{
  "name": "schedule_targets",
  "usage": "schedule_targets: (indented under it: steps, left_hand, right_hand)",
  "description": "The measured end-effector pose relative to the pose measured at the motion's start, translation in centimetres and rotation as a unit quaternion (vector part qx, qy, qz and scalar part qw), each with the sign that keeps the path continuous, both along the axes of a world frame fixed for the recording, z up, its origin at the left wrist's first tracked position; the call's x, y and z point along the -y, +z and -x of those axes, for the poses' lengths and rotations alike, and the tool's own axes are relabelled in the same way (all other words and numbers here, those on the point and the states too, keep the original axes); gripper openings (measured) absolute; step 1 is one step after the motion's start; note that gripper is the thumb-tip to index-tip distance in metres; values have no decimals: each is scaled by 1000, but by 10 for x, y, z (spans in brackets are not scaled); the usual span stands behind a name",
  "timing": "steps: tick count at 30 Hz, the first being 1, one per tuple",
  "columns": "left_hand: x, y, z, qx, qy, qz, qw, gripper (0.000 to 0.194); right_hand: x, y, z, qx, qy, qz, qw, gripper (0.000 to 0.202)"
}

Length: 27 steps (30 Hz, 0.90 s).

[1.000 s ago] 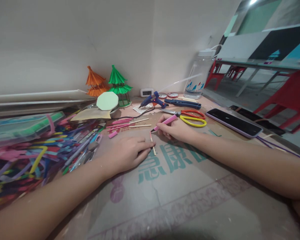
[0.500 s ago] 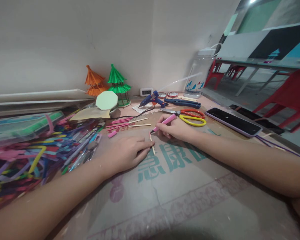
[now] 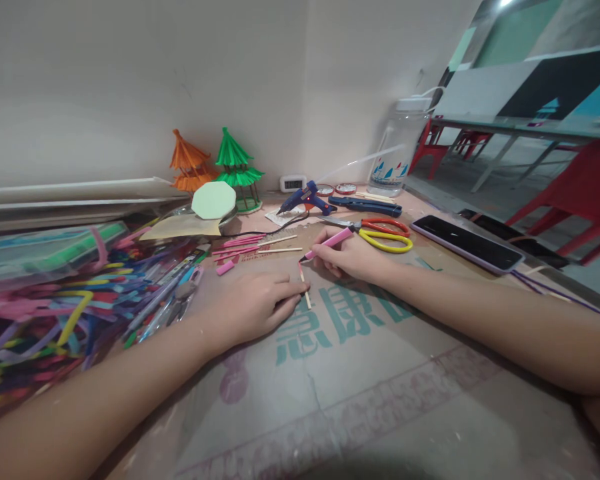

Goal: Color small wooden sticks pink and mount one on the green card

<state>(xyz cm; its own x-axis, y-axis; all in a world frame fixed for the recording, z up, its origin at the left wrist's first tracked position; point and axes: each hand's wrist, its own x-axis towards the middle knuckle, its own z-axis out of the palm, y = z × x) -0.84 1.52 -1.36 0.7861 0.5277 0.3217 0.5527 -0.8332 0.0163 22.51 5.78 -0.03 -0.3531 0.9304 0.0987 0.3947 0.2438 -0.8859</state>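
Observation:
My left hand (image 3: 267, 303) rests on the covered table, its fingertips holding down a thin wooden stick (image 3: 307, 297). The upper end of that stick is coloured pink. In my right hand (image 3: 343, 257) is a pink marker (image 3: 333, 239), gripped like a pen with its dark tip close to the stick's pink end. Its pink cap (image 3: 225, 268) lies apart, beyond my left hand. Several pink-coloured sticks (image 3: 237, 251) and a few plain sticks (image 3: 280, 250) lie behind the hands.
Behind stand a blue glue gun (image 3: 305, 198), scissors (image 3: 385, 240), a blue cutter (image 3: 365, 205), a water bottle (image 3: 397, 147) and orange (image 3: 190, 160) and green (image 3: 235, 160) pagoda models. A phone (image 3: 465, 243) lies right; pipe cleaners (image 3: 45, 313) are heaped left.
The marker's tip has shifted slightly up and left from the stick, and the stick's pink end shows more plainly. My left hand stays in place.

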Motion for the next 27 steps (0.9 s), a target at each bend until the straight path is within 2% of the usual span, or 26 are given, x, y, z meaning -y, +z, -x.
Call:
schedule_targets:
  steps: [4,16,27]
  left_hand:
    - [0,1,0,-4,4,10,1000,34]
    - [0,0,1,-9,11,8,1000,35]
    - [1,0,1,-8,14,28,999,36]
  right_hand:
    - [2,4,1,13,-5,0,1000,17]
    - [6,11,1,2,35,40,999,16]
    - [1,2,-1,-23,33,11,999,16]
